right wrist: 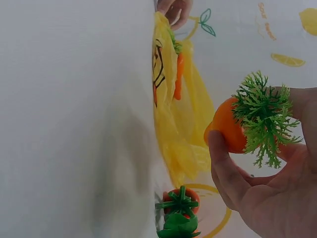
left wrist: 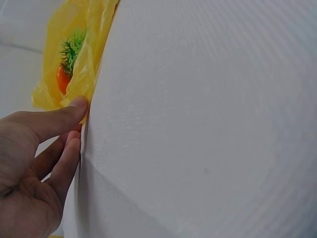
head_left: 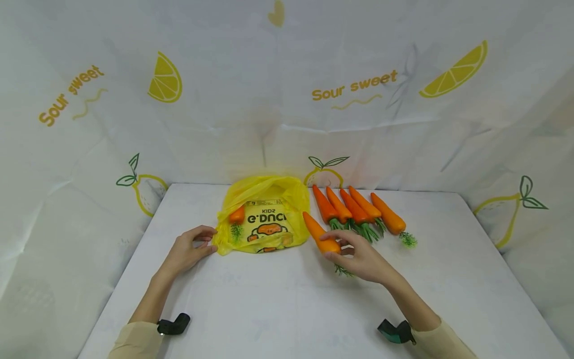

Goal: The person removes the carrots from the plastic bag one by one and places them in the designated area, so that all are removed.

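Observation:
A yellow plastic bag (head_left: 264,239) with printed letters lies on the table, its mouth partly spread. One carrot (head_left: 236,215) with green leaves is inside at its left side. My left hand (head_left: 190,248) pinches the bag's left edge between thumb and fingers; the left wrist view shows the thumb (left wrist: 74,106) on the yellow film. To the right of the bag, my right hand (head_left: 358,257) grips another carrot (head_left: 319,234) near its leafy end, raised above the table with the tip toward the bag. Its green leaves (right wrist: 265,116) face the right wrist camera.
Several more carrots (head_left: 323,204) lie side by side at the back, right of the bag, one (head_left: 389,214) slightly apart. A white table (head_left: 269,309) carries everything. Behind it hangs a white cloth (head_left: 251,99) with lemon prints.

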Tool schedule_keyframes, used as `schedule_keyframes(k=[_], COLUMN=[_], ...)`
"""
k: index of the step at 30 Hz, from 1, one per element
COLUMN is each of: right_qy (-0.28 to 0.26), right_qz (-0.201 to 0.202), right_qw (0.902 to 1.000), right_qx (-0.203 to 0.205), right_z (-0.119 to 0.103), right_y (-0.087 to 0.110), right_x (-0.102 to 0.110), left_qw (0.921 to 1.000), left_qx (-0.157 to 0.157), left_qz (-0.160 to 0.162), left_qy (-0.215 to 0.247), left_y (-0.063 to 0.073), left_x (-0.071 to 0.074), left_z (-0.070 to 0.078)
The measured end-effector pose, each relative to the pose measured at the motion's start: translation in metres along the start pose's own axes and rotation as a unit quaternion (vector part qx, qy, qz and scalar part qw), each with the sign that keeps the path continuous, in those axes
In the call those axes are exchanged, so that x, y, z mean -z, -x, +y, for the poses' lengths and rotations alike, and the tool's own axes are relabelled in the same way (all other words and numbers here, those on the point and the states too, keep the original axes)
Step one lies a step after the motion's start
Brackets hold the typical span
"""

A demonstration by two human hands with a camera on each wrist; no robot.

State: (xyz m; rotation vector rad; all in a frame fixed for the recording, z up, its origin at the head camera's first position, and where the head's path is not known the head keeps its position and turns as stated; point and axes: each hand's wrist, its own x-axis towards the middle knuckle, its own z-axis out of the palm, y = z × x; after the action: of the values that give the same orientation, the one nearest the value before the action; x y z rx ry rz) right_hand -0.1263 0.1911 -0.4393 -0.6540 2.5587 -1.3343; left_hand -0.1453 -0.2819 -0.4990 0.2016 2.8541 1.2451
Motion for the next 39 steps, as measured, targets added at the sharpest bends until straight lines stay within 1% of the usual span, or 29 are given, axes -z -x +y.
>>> schedule_keyframes(k=[8, 12, 18, 24, 29, 36, 39], right_qy=[-0.001, 0.003, 0.013, 0.016, 0.022, 0.025, 0.021], right_qz=[-0.006, -0.009, -0.003, -0.010, -0.015, -0.021, -0.030], right_qw=[1.0000, 0.9999, 0.9999, 0.9998, 0.9995, 0.9990, 0.9988], right_qx=[0.006, 0.009, 0.009, -0.006, -0.017, -0.030, -0.033], right_z=[0.010, 0.015, 0.024, 0.032, 0.034, 0.035, 0.033], right_y=[0.011, 0.013, 0.014, 0.014, 0.014, 0.014, 0.013], right_x=[0.003, 0.002, -0.003, -0.006, -0.007, -0.007, -0.006], left_qw=[1.0000, 1.0000, 0.9999, 1.0000, 0.9999, 1.0000, 1.0000], left_qx=[0.005, 0.005, 0.006, 0.000, 0.000, -0.006, -0.003], left_qz=[0.000, 0.002, 0.003, 0.000, 0.001, 0.001, 0.002], left_qy=[-0.006, -0.008, -0.009, -0.005, -0.011, -0.006, -0.008], left_y=[0.000, 0.001, 0.001, 0.001, 0.001, 0.001, 0.001], left_x=[0.000, -0.001, -0.001, -0.001, -0.001, 0.000, -0.001], left_z=[0.002, 0.003, 0.002, 0.001, 0.000, 0.001, 0.000])
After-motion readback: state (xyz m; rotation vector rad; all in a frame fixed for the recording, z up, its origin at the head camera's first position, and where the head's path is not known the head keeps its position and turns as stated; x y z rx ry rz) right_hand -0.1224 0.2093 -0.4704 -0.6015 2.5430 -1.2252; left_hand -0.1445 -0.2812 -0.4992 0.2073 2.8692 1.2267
